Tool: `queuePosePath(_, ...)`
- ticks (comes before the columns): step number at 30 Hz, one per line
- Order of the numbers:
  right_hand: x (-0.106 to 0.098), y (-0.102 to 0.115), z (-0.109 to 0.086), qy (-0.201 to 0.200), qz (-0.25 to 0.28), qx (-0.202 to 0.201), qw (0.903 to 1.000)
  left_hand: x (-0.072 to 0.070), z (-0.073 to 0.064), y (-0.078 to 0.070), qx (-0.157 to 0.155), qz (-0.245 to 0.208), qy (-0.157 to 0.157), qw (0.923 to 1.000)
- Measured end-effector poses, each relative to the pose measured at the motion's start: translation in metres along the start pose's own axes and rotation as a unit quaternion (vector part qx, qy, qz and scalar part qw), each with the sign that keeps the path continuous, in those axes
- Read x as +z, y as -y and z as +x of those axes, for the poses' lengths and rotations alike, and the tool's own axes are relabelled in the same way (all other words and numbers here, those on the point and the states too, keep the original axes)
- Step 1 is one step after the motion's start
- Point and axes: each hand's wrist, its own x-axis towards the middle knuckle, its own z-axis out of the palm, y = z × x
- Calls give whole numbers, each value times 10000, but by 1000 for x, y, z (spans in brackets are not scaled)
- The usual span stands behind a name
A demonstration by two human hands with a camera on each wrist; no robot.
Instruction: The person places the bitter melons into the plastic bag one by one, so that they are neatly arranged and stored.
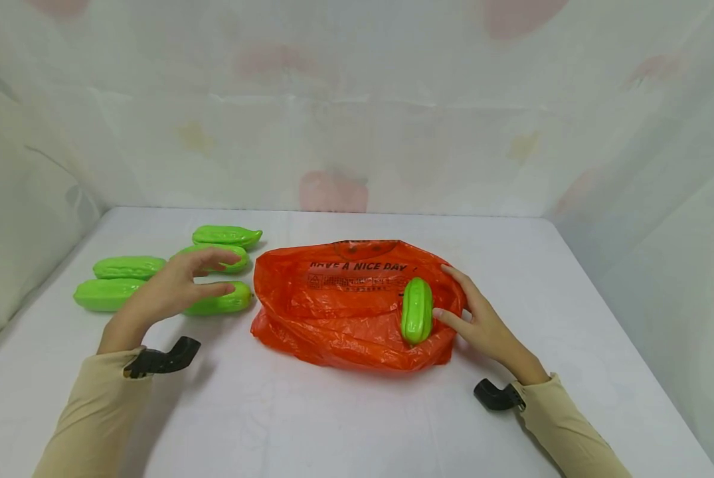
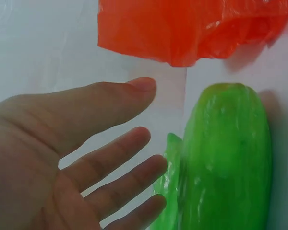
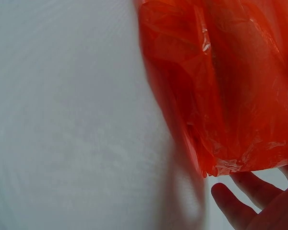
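Observation:
Over the group of bright green ridged gourds point(image 1: 219, 300) at the left hovers my left hand point(image 1: 174, 289), thumb and fingers spread with nothing between them. In the left wrist view a gourd point(image 2: 228, 158) lies just beyond its fingertips. A red plastic bag point(image 1: 345, 332) lies mid-table, its mouth spread wide. One gourd point(image 1: 417, 311) sits inside the bag near its right side. My right hand point(image 1: 488, 328) touches the bag's right rim, fingers spread, the thumb tip beside that gourd. In the right wrist view the bag's side point(image 3: 230, 96) partly hides the fingers.
Several more gourds, such as the pointed one point(image 1: 225, 236) at the back and one point(image 1: 108, 294) at the far left, lie close together on the white table point(image 1: 333, 425). A pale patterned curtain point(image 1: 357, 153) rises behind. Black wrist-worn devices point(image 1: 162, 358) sit at both cuffs.

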Motion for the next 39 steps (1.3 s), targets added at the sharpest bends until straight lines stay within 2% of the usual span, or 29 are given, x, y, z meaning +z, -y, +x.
queuePosePath(3, 0, 0, 0, -2, 10, 8, 10000, 0, 0, 5, 34, -12, 173, 9998)
queuePosePath(8, 0, 1, 0, -10, 15, -5, 10000, 0, 0, 11, -135, -78, 501, 9986)
queuePosePath(12, 0, 2, 0, -3, 5, -20, 10000, 0, 0, 17, -232, -71, 630, 9977)
queuePosePath(24, 0, 1, 0, -5, -14, -31, 10000, 2, 0, 27, -394, 120, 799, 9959)
queuePosePath(29, 0, 1, 0, -1, 7, -20, 10000, 3, -2, 30, -331, 314, 786, 9959)
queuePosePath(39, 0, 1, 0, -13, 9, -27, 10000, 4, -3, 31, -286, 318, 936, 9947)
